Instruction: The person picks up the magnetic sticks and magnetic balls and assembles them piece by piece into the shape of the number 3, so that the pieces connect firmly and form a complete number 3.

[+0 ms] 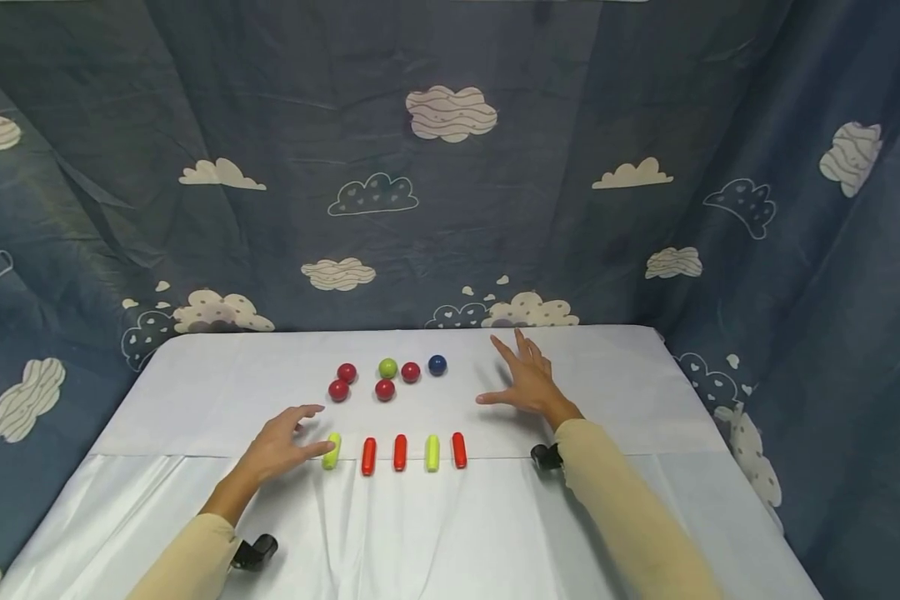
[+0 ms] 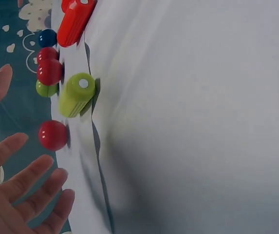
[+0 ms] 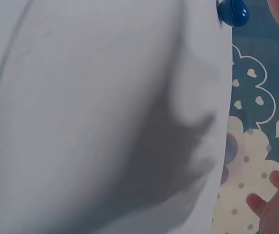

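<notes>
My left hand point(image 1: 277, 446) hovers over the white table with fingers spread and holds nothing. Its thumb overlaps a yellow-green cylinder point(image 1: 332, 452) in the head view. Right of that cylinder, a red cylinder point(image 1: 368, 457), another red cylinder point(image 1: 400, 452), a second yellow-green cylinder point(image 1: 432, 452) and a third red cylinder point(image 1: 459, 450) continue the row. Behind them lie several red balls point(image 1: 385, 390), a green ball point(image 1: 387, 367) and a blue ball point(image 1: 437, 364). To the right of the blue ball is my right hand point(image 1: 528, 383), fingers spread and also holding nothing, its shadow falling on the cloth.
A white cloth point(image 1: 495, 525) covers the table, with a fold line across its middle near the cylinders. Dark blue curtains point(image 1: 495, 225) with cloud prints hang behind and at both sides. Each wrist carries a black camera mount point(image 1: 255, 552).
</notes>
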Tool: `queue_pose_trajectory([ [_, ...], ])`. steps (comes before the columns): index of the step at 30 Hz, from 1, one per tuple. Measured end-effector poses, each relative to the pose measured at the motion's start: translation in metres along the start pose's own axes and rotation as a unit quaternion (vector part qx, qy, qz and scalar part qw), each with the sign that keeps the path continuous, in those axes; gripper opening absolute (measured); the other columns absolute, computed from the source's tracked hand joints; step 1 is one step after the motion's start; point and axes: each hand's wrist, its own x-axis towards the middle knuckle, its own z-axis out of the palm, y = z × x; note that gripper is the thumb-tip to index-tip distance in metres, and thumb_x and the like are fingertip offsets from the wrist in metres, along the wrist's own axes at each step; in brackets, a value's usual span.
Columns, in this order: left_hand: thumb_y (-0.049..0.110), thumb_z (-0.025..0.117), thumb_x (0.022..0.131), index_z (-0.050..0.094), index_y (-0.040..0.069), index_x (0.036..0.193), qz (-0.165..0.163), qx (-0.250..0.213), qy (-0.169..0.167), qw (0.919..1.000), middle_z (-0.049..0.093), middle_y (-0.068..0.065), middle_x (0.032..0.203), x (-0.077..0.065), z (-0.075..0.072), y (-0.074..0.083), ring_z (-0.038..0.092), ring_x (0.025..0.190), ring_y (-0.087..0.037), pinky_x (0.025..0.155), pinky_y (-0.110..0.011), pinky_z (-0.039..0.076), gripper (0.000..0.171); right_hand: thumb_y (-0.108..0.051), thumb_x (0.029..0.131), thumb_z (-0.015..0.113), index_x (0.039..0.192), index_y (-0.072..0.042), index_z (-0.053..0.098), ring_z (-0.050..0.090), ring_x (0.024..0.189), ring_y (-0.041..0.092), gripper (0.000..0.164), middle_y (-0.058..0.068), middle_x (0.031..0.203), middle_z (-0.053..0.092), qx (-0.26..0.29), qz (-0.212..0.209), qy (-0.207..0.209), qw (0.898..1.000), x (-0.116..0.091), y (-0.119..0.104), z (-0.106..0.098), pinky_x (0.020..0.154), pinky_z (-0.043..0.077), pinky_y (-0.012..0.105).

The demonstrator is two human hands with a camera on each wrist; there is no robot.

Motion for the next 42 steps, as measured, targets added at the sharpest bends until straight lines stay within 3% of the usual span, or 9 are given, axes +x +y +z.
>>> queue_pose_trajectory([
  [6, 0.036, 0.078, 0.079, 0.053, 0.008, 0.133, -0.022, -0.035, 0.004, 0.9991, 0.055, -0.019, 0.128, -0.002, 0.006, -0.005, 0.055, 0.107, -0.031, 0.083, -0.047, 0.048, 0.066, -0.057, 0.064, 0.082, 0.153, -0.025, 0.024, 0.013, 0.142, 0.043, 0.111, 0.017, 0.159, 0.010, 0.029, -0.001, -0.013, 1.000, 0.013, -0.010, 0.004, 0.107, 0.019, 0.064],
  [13, 0.030, 0.080, 0.077, 0.059, 0.007, 0.126, -0.013, -0.067, 0.021, 0.9975, 0.060, -0.014, 0.120, 0.002, 0.013, -0.009, 0.057, 0.098, -0.025, 0.074, -0.035, 0.047, 0.058, -0.049, 0.065, 0.086, 0.152, -0.026, 0.028, 0.020, 0.141, 0.040, 0.107, 0.016, 0.156, 0.021, 0.058, -0.011, -0.032, 0.998, 0.027, -0.020, 0.007, 0.105, 0.027, 0.062],
  [19, 0.025, 0.080, 0.077, 0.061, 0.008, 0.125, -0.027, -0.065, 0.030, 0.9971, 0.061, -0.010, 0.115, 0.003, 0.019, -0.008, 0.057, 0.096, -0.023, 0.072, -0.033, 0.046, 0.054, -0.043, 0.068, 0.086, 0.152, -0.023, 0.029, 0.026, 0.140, 0.036, 0.103, 0.015, 0.154, 0.027, 0.080, -0.021, -0.051, 0.995, 0.038, -0.025, 0.011, 0.107, 0.028, 0.058],
  [24, 0.028, 0.080, 0.077, 0.062, 0.008, 0.124, -0.041, -0.062, 0.028, 0.9968, 0.059, -0.008, 0.111, 0.004, 0.024, -0.007, 0.054, 0.094, -0.022, 0.071, -0.032, 0.044, 0.054, -0.036, 0.070, 0.086, 0.150, -0.021, 0.032, 0.038, 0.133, 0.033, 0.098, 0.014, 0.149, 0.034, 0.105, -0.037, -0.066, 0.992, 0.047, -0.030, 0.016, 0.106, 0.033, 0.052],
  [31, 0.029, 0.080, 0.077, 0.061, 0.010, 0.125, -0.057, -0.065, 0.029, 0.9958, 0.058, -0.007, 0.115, 0.003, 0.032, -0.008, 0.052, 0.097, -0.022, 0.073, -0.033, 0.043, 0.055, -0.031, 0.071, 0.086, 0.147, -0.018, 0.038, 0.049, 0.122, 0.031, 0.091, 0.013, 0.141, 0.043, 0.131, -0.051, -0.081, 0.987, 0.057, -0.038, 0.025, 0.101, 0.041, 0.046],
  [42, 0.029, 0.080, 0.078, 0.064, 0.010, 0.121, -0.032, -0.071, 0.050, 0.9956, 0.059, -0.007, 0.115, 0.006, 0.042, -0.014, 0.053, 0.097, -0.022, 0.076, -0.034, 0.042, 0.050, -0.020, 0.073, 0.085, 0.139, -0.015, 0.048, 0.050, 0.119, 0.030, 0.076, 0.014, 0.134, 0.052, 0.160, -0.026, -0.095, 0.982, 0.072, -0.047, 0.033, 0.101, 0.041, 0.045],
])
